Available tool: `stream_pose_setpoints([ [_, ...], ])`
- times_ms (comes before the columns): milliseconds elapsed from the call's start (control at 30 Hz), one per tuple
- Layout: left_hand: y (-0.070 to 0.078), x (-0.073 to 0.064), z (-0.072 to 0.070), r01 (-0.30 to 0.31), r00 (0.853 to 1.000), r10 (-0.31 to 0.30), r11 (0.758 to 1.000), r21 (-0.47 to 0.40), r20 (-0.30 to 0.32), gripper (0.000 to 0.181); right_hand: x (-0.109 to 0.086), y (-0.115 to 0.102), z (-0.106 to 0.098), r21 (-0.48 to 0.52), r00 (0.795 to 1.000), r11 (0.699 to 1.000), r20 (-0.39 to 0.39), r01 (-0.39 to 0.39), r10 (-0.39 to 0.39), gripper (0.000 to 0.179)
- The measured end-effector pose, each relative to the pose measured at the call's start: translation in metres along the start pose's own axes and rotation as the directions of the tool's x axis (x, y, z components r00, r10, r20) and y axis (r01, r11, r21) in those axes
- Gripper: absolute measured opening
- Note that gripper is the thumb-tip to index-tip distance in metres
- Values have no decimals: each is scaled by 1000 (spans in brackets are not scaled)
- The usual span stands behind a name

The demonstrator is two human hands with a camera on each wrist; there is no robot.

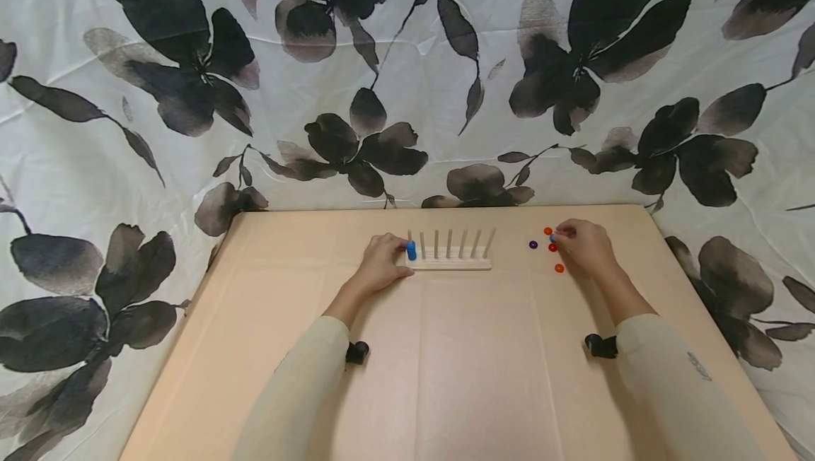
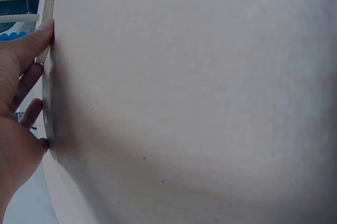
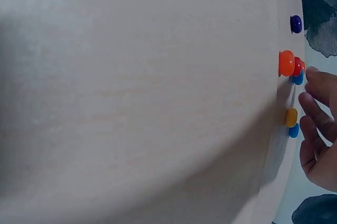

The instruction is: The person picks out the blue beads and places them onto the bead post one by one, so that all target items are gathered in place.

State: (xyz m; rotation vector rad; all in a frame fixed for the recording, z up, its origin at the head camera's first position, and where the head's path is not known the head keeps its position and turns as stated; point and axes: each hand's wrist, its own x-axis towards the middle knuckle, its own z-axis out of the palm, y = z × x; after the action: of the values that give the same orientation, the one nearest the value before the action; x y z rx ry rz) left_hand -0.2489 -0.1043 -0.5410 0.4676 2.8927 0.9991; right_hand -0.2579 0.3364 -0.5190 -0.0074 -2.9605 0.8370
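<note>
A wooden peg rack (image 1: 453, 263) with a row of upright pegs stands near the table's far edge. Several blue beads (image 1: 411, 251) are stacked on its leftmost peg. My left hand (image 1: 382, 261) holds the left end of the rack, thumb along the front side of the base. Over a loose group of beads, my right hand (image 1: 582, 243) reaches down with thumb and forefinger apart. A blue bead (image 3: 298, 78) is right at the thumb tip. An orange bead (image 3: 286, 63) and a red bead (image 3: 297, 67) sit beside it; a yellow bead (image 3: 291, 118) lies below the fingertips.
A purple bead (image 1: 533, 244) lies left of the group, and another orange bead (image 1: 548, 231) lies at its far side. The light wooden table (image 1: 477, 362) ends just behind the rack, where a floral cloth (image 1: 395, 79) hangs.
</note>
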Motion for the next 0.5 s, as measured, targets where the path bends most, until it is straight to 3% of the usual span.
stream_pose_setpoints([
  [300, -2, 0, 1, -4, 1000, 4, 1000, -4, 0, 57, 2, 3, 1, -34, 998, 999, 58, -5, 7, 27],
  [500, -1, -1, 0, -3, 1000, 3, 1000, 6, -1, 57, 2, 5, 6, -38, 998, 999, 53, -25, 27, 27],
])
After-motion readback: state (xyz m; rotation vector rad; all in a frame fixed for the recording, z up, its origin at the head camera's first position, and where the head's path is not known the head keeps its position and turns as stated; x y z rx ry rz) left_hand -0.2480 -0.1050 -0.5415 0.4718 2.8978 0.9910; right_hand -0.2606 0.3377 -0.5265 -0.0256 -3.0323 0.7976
